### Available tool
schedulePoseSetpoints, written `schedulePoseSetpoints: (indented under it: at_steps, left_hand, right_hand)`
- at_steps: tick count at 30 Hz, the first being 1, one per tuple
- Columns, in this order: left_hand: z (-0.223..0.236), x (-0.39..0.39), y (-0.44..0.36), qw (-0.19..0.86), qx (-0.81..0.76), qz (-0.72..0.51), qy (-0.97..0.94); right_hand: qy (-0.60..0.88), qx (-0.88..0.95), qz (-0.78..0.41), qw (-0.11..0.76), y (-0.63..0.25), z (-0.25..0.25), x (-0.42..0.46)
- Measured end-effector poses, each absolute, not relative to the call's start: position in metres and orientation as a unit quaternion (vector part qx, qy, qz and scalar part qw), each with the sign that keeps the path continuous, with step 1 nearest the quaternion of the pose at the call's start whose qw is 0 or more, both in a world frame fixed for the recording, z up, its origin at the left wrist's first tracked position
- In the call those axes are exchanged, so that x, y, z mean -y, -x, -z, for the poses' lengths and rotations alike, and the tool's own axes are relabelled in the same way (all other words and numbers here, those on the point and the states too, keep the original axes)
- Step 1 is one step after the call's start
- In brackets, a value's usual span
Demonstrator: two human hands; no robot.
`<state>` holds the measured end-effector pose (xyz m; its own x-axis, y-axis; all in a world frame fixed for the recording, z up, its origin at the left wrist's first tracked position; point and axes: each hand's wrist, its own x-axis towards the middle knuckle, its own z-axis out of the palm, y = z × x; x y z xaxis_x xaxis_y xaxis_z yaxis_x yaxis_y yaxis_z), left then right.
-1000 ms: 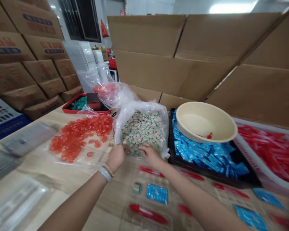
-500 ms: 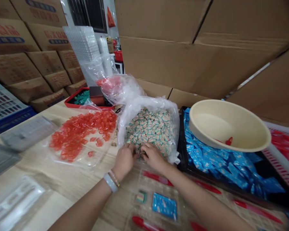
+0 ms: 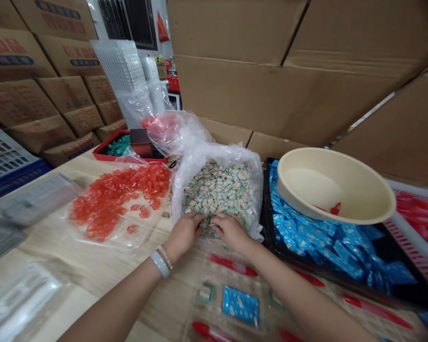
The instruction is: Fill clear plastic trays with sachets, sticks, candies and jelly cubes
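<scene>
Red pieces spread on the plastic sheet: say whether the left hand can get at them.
Likely yes: nothing upright appears to stand between the left hand, at the near edge of the bag, and the red pieces on the plastic sheet.

Whether the fingers (image 3: 220,220) hold anything is unclear; the left edge crops a crate (image 3: 19,175).

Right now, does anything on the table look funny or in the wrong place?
Maybe the cream basin: it sits over the heap of blue packets and looks tilted. One red piece lies apart from the red pile. The bag of striped pieces looks fine.
</scene>
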<state>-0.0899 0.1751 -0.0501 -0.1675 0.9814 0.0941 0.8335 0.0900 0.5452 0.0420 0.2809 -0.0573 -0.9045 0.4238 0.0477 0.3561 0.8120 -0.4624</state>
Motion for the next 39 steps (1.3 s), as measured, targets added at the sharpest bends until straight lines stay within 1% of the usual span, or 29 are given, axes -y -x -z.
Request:
schedulePoseSetpoints:
  at_steps: [7,13,17,19,22,28,31,33,39]
  left_hand:
    - [0.043,-0.179,0.095,0.168,-0.716,-0.207,-0.645]
    - [0.040,-0.178,0.094,0.144,-0.745,-0.174,-0.628]
    - [0.041,-0.174,0.098,0.149,-0.748,-0.180,-0.621]
    - [0.040,-0.172,0.099,0.155,-0.735,-0.190,-0.632]
    - [0.040,-0.170,0.100,0.166,-0.727,-0.190,-0.639]
    - [0.041,-0.166,0.097,0.147,-0.744,-0.190,-0.624]
    - [0.042,-0.162,0.094,0.144,-0.739,-0.201,-0.626]
    - [0.043,-0.160,0.092,0.143,-0.734,-0.210,-0.631]
    - [0.046,-0.160,0.091,0.138,-0.732,-0.264,-0.613]
  right_hand:
    - [0.194,0.944,-0.253,0.087,-0.039,0.049,-0.294]
    - [0.153,0.948,-0.276,0.036,-0.033,0.042,-0.300]
    - [0.161,0.931,-0.323,0.054,-0.031,0.043,-0.300]
    - [0.166,0.924,-0.340,0.047,-0.031,0.042,-0.300]
    - [0.151,0.939,-0.309,0.007,-0.027,0.043,-0.298]
    - [0.065,0.982,-0.173,-0.050,-0.019,0.042,-0.295]
    - [0.077,0.985,-0.141,-0.069,-0.022,0.041,-0.292]
    - [0.105,0.983,-0.134,-0.063,-0.026,0.042,-0.289]
    - [0.144,0.976,-0.164,0.005,-0.040,0.046,-0.282]
